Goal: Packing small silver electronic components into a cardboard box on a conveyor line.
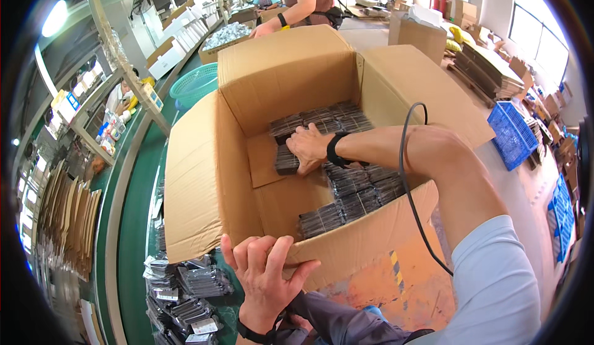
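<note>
A large open cardboard box (pixel 244 153) stands before me with its flaps folded out. Inside it, tight rows of dark, thin plastic-wrapped packs (pixel 352 203) stand on edge along the right and far sides. Reaching in from the right, my right hand (pixel 309 147) is closed round a bundle of these packs (pixel 286 161) beside the far row; the palm hides part of it. My left hand (pixel 266 274) grips the box's near left edge, fingers curled over the rim. Bare cardboard shows at the box's inner left.
Loose dark packs (pixel 185 289) lie piled on the green conveyor (pixel 137 203) at left. Beyond the box are a turquoise basket (pixel 195 84) and a co-worker (pixel 309 2). A black cable (pixel 405 178) hangs across my right arm. Blue crates (pixel 512 136) stand at right.
</note>
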The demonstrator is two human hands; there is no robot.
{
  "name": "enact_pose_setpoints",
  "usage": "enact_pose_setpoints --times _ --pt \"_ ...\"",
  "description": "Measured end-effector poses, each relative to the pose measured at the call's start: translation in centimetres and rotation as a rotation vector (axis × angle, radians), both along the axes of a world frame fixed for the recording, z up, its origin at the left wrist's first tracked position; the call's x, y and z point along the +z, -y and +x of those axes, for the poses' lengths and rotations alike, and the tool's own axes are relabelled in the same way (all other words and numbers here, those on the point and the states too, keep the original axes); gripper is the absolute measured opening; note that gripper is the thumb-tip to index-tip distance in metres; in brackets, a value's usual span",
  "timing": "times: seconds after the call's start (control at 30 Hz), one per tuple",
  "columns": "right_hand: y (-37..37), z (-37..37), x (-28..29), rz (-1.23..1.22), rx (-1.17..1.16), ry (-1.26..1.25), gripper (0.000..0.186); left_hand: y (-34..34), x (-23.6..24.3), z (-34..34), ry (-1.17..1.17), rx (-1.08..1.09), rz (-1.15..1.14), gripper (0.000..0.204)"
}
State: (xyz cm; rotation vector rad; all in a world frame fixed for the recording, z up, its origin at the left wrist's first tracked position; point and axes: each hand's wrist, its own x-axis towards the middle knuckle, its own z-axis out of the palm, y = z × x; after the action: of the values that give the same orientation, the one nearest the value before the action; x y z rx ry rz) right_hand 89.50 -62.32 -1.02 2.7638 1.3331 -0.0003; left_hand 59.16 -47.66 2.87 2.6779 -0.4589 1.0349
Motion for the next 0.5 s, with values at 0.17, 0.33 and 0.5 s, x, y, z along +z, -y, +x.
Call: enact_pose_setpoints --times 0.17,0.33,0.5 --pt "0.7 -0.7 5.8 0.178 0.047 -0.052 0.052 0.4 0.8 0.8 -0.039 -0.015 -0.046 0.063" --pt "0.6 -7.9 13.9 0.527 0.176 -0.022 0.053 0.0 1.5 0.4 -0.055 -0.055 -0.067 0.067" --pt "2.0 -17.0 18.5 0.771 0.236 -0.188 0.072 -1.4 3.7 -0.7 -0.271 -0.505 -0.972 0.082"
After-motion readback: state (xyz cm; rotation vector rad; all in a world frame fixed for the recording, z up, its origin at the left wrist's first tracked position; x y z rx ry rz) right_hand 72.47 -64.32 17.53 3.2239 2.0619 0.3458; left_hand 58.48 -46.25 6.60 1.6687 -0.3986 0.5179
